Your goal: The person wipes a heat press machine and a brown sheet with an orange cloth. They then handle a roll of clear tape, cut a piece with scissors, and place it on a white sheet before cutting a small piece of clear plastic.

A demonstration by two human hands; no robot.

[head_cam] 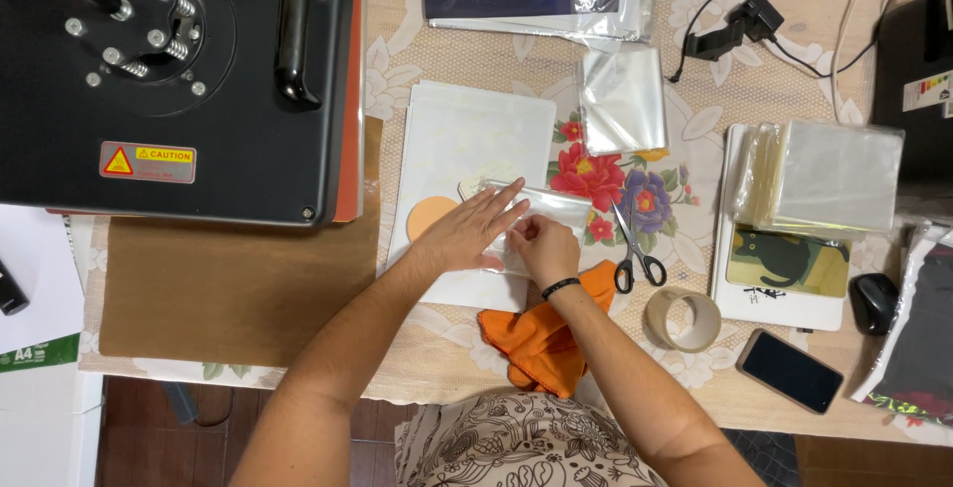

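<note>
Hands are working together in the middle of the table, and they are your hands. Your left hand (469, 234) is lying flat with its fingers stretched out, pressing down on a clear plastic bag (541, 211). Your right hand (546, 247) is curling its fingers and pinching the near edge of that same bag. The bag is lying on a stack of white paper (467, 139), just in front of you. An orange circle (429, 215) is peeking out from under your left hand.

An orange cloth (541, 338) is lying under your right wrist, close to the table's edge. Scissors (630, 249) are resting just beside your right hand, on the flowery tablecloth (615, 184). A roll of tape (683, 318) is sitting near the scissors, and a phone (789, 370) is lying a bit farther right. A pile of clear sleeves (824, 174) is sitting on the right side. A big black press machine (179, 80) is standing at the far left, with a brown sheet (228, 288) lying in front of it.
</note>
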